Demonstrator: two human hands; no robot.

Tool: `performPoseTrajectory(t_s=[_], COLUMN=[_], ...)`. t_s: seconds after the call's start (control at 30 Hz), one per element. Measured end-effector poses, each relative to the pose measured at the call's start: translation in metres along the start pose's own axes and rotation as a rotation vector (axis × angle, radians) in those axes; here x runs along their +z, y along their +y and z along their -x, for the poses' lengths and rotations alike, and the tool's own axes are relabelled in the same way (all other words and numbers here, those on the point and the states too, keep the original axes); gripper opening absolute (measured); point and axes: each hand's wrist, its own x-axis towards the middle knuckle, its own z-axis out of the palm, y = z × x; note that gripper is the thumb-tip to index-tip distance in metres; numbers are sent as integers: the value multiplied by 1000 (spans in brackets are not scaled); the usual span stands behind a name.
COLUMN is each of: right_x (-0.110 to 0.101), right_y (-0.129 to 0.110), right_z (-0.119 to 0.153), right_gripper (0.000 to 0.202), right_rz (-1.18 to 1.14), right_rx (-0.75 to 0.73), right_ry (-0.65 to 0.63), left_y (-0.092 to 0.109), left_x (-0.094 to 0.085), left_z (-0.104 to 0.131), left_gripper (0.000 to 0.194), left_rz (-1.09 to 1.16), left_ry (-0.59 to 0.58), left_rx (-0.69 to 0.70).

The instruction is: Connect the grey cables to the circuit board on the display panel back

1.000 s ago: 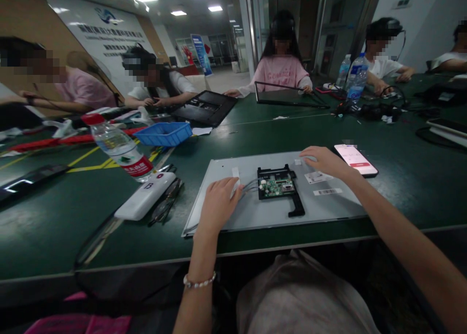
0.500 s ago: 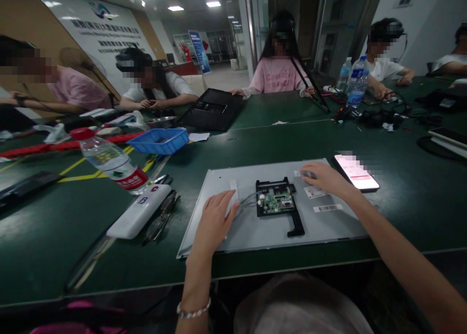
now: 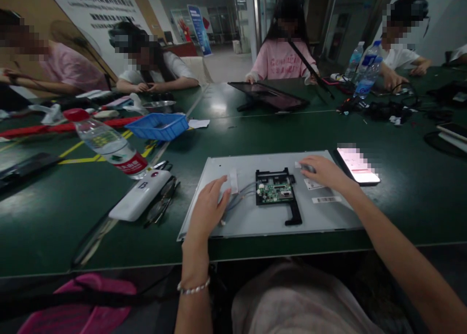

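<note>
A flat grey metal panel (image 3: 251, 222), like the back of a screen, lies on the table before me. On its middle sits a green circuit board (image 3: 273, 192) in a black plastic bracket (image 3: 294, 212). Grey cables (image 3: 237, 200) run left from the board, past a white tape strip (image 3: 234, 182). My left hand (image 3: 208, 205) is over the panel's left side with fingers stretched out, its thumb beside the cables. Near the upper right, my right hand (image 3: 323, 171) has its fingers curled around a small dark grey thing whose kind I cannot make out, above white labels (image 3: 326, 200).
A lit phone (image 3: 359, 166) lies right of the panel. On the left are a white power bank (image 3: 140, 198), glasses (image 3: 162, 205), a tilted water bottle (image 3: 109, 144) and a blue basket (image 3: 160, 126). Across the table a person holds a dark screen (image 3: 270, 95); others sit nearby.
My view has tipped downward. My left thumb has come away from the cables, baring their loose end. Across the table, the person has swung the dark screen to the right and turned it over.
</note>
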Motion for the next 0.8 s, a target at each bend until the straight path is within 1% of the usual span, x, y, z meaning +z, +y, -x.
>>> performPoseTrajectory(t_s=[0.2, 0.33, 0.5, 0.63, 0.8], right_x=[2, -1, -7, -6, -1], right_y=[4, 1, -3, -3, -5], right_z=[1, -4, -10, -13, -16], right_gripper=[38, 38, 39, 33, 23], right_rz=[45, 87, 130, 162, 201], right_rx=[-3, -5, 4, -12, -42], right_ry=[-33, -43, -44, -63, -38], left_y=[-2, -3, -2, -5, -9], left_x=[-1, -3, -4, -4, -1], left_z=[4, 5, 4, 4, 3], left_gripper=[40, 43, 45, 46, 47], left_rz=[7, -1, 5, 11, 26], left_ry=[43, 60, 21, 5, 38], left_rx=[-8, -15, -27, -7, 16])
